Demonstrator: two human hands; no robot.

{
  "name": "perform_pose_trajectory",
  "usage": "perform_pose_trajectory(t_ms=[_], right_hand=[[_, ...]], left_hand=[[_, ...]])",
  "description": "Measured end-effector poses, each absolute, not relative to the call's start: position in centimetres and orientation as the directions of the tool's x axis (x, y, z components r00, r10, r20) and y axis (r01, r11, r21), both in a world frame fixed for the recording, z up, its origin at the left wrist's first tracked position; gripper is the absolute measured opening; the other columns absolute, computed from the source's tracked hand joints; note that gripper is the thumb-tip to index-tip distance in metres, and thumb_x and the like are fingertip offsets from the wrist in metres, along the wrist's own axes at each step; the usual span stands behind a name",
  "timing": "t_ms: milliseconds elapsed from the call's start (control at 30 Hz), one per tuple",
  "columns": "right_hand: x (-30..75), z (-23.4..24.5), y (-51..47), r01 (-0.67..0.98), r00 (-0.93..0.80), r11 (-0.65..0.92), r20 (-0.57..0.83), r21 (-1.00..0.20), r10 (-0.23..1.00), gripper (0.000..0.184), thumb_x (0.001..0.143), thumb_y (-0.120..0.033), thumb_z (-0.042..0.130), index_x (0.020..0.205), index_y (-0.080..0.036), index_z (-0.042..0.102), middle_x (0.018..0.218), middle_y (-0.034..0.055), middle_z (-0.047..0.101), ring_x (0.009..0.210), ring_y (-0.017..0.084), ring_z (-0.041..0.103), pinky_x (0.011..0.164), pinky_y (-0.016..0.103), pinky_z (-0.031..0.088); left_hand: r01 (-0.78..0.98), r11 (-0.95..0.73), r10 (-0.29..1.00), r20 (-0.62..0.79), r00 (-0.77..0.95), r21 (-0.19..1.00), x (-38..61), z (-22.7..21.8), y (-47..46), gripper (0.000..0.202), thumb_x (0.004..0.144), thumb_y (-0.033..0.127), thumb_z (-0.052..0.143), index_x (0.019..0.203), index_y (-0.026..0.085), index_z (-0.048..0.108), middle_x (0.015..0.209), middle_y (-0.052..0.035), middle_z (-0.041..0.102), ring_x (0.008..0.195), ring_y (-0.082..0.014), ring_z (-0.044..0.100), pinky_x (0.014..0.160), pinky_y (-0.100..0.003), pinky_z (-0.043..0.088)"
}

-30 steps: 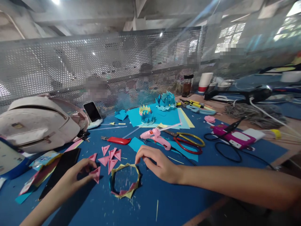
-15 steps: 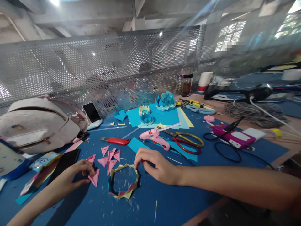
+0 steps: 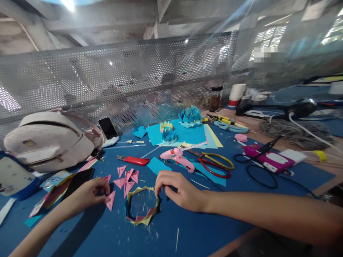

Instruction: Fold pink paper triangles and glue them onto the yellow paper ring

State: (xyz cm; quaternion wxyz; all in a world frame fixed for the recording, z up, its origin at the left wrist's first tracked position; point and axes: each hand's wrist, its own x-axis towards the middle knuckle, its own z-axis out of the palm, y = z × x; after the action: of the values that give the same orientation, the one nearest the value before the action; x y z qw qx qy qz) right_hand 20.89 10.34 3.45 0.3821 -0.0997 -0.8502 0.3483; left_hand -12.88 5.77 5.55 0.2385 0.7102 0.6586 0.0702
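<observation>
A ring of folded paper [image 3: 146,221], mostly yellow with pink and blue parts, lies on the blue table. My right hand [image 3: 177,188] rests at its upper right edge, thumb and fingertips closed on the rim there. Left of the ring, my left hand [image 3: 85,194] pinches a pink folded paper triangle [image 3: 110,201] at its side, close to the tabletop. Several more pink triangles [image 3: 128,187] lie between the hands, just above the ring. Another one is partly hidden behind my left fingers.
Beyond my hands lie a red utility knife [image 3: 137,161], a pink glue gun [image 3: 175,156] and scissors [image 3: 199,155]. Blue paper sheets [image 3: 191,134] carry small paper crowns [image 3: 168,135] and a blue paper flower [image 3: 190,116]. A backpack [image 3: 53,142] stands left; a magenta device [image 3: 268,157] with cables lies right.
The whole view has shifted slightly, so things sit a little farther right. Both hands keep nearly the same places, the left still on the pink triangle and the right at the ring.
</observation>
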Motion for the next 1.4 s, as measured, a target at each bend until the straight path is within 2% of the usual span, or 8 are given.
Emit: perform_pose_trajectory(t_ms=[200,433,600,767,933,1133,1233,1400], right_hand=[[20.9,3.4,10.5,-0.099,-0.692,0.74,0.58,-0.665,0.429,0.033,0.083,0.003,0.039,0.084,-0.017,0.065,0.082,0.0029,0.063,0.081,0.015,0.059,0.075,0.027,0.047],[21.0,3.3,10.4,-0.097,-0.693,0.741,0.579,-0.665,0.429,0.032,0.084,0.001,0.039,0.086,-0.017,0.065,0.085,0.004,0.065,0.082,0.016,0.059,0.076,0.028,0.047],[20.9,4.1,10.3,-0.054,-0.687,0.708,0.541,-0.704,0.486,0.019,0.095,-0.013,0.045,0.095,-0.017,0.064,0.091,0.0044,0.064,0.082,0.015,0.058,0.074,0.028,0.046],[20.6,6.4,9.8,0.052,-0.76,0.59,0.352,-0.806,0.546,0.02,0.094,-0.036,0.062,0.105,-0.019,0.064,0.096,0.002,0.065,0.074,0.012,0.053,0.068,0.025,0.042],[20.5,7.6,9.1,0.084,-0.765,0.485,0.255,-0.871,0.592,0.012,0.094,-0.029,0.061,0.09,-0.017,0.063,0.076,-0.0011,0.062,0.066,0.011,0.053,0.061,0.023,0.04],[20.7,6.9,9.2,-0.057,-0.762,0.164,0.15,-0.985,0.63,0.029,0.093,-0.043,0.061,0.083,-0.019,0.048,0.072,-0.001,0.065,0.051,0.008,0.056,0.048,0.019,0.038],[20.9,6.8,9.1,-0.087,-0.751,0.132,0.152,-0.987,0.642,0.036,0.091,-0.051,0.062,0.083,-0.019,0.047,0.075,0.0008,0.068,0.052,0.008,0.057,0.046,0.018,0.035],[22.2,6.6,8.9,-0.019,-0.759,0.181,0.132,-0.983,0.638,0.03,0.092,-0.046,0.062,0.087,-0.018,0.053,0.077,0.0001,0.067,0.052,0.006,0.053,0.053,0.019,0.041]], left_hand=[[0.901,-0.004,0.97,-0.218,0.109,0.433,-13.4,5.4,5.9,0.034,0.071,0.053,0.069,0.068,0.019,0.064,0.076,-0.0019,0.065,0.073,-0.0211,0.058,0.067,-0.028,0.043],[0.662,0.029,0.996,-0.079,0.046,0.749,-13.9,6.7,5.0,0.039,0.075,0.056,0.071,0.073,0.018,0.063,0.073,-0.001,0.064,0.072,-0.018,0.058,0.067,-0.025,0.044],[0.699,-0.031,0.998,-0.014,0.059,0.715,-9.6,8.4,4.1,0.033,0.073,0.051,0.074,0.074,0.018,0.069,0.067,-0.0006,0.064,0.068,-0.0175,0.058,0.065,-0.025,0.043],[0.668,-0.254,0.959,0.091,0.269,0.7,-3.5,10.0,3.5,0.016,0.08,0.032,0.068,0.093,0.022,0.064,0.069,0.0041,0.063,0.067,-0.015,0.058,0.068,-0.024,0.045],[0.581,-0.333,0.923,0.131,0.362,0.742,-0.2,10.5,3.6,0.018,0.085,0.031,0.064,0.099,0.023,0.057,0.076,0.0029,0.066,0.07,-0.0149,0.06,0.067,-0.025,0.046],[0.265,-0.142,0.96,0.068,0.271,0.954,1.5,8.8,4.4,0.025,0.08,0.035,0.072,0.092,0.019,0.058,0.078,0.0005,0.068,0.073,-0.0149,0.066,0.067,-0.024,0.05],[0.121,-0.026,0.953,-0.012,0.302,0.992,1.9,7.3,4.8,0.031,0.08,0.044,0.074,0.085,0.016,0.061,0.073,-0.0019,0.07,0.067,-0.014,0.066,0.066,-0.023,0.05],[0.148,0.0,0.968,-0.037,0.248,0.989,1.3,6.6,5.0,0.037,0.077,0.051,0.076,0.079,0.016,0.066,0.069,-0.0022,0.071,0.056,-0.0124,0.063,0.059,-0.023,0.05]])
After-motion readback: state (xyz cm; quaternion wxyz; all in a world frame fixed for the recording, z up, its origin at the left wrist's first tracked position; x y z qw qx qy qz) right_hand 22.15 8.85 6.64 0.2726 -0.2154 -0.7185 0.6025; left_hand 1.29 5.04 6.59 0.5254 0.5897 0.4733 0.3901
